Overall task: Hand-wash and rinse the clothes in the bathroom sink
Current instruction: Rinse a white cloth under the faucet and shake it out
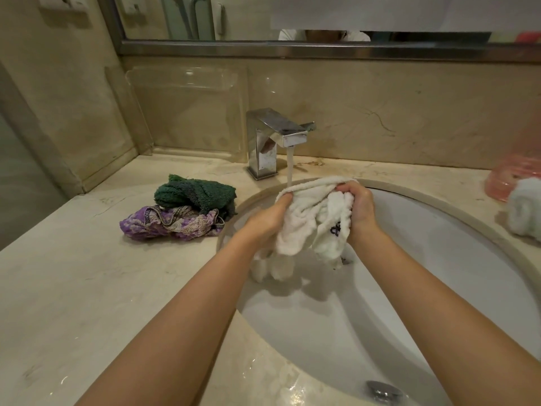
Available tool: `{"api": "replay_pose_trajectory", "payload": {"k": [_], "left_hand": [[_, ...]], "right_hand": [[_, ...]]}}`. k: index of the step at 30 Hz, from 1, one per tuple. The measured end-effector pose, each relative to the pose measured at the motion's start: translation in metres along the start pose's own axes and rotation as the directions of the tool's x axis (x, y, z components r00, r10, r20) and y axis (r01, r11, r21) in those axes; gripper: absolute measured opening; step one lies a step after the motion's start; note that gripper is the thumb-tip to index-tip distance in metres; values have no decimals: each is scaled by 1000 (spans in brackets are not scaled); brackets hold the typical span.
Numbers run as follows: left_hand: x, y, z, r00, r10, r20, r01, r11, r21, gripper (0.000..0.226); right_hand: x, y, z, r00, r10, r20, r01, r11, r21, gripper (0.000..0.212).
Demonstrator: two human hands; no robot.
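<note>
White cloth (304, 218) clamped in both grips, left hand (268, 219), right hand (361, 205); two cloths (187, 209) beside sink (439, 259).

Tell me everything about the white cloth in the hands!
The white towel is thick, fluffy terry cloth, bunched and crumpled, with a small dark embroidered mark near its right side. The left hand and right hand both grip it above the sink. Its top edge sits under the running water from the faucet, and its lower folds hang down into the basin.
</note>
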State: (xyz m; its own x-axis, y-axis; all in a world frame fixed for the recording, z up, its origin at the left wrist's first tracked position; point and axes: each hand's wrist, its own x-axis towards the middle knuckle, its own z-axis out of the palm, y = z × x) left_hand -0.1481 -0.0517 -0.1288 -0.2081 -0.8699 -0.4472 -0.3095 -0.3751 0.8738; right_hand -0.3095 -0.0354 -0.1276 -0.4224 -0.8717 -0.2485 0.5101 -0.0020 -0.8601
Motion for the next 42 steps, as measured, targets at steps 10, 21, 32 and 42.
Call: {"api": "replay_pose_trajectory", "payload": {"k": [10, 21, 32, 42], "left_hand": [[11, 21, -6, 985, -40, 170, 84, 963, -257, 53], [27, 25, -6, 999, 15, -42, -33, 890, -454, 17], [30, 23, 7, 972, 202, 120, -138, 905, -402, 52], [30, 25, 4, 992, 121, 17, -105, 916, -388, 36]], "right_hand": [[5, -8, -6, 988, 87, 125, -104, 985, 139, 41], [7, -10, -13, 993, 120, 6, -117, 950, 288, 22], [11, -13, -28, 999, 49, -14, -39, 912, 409, 20], [6, -12, -24, 993, 94, -71, -59, 920, 388, 21]]}}
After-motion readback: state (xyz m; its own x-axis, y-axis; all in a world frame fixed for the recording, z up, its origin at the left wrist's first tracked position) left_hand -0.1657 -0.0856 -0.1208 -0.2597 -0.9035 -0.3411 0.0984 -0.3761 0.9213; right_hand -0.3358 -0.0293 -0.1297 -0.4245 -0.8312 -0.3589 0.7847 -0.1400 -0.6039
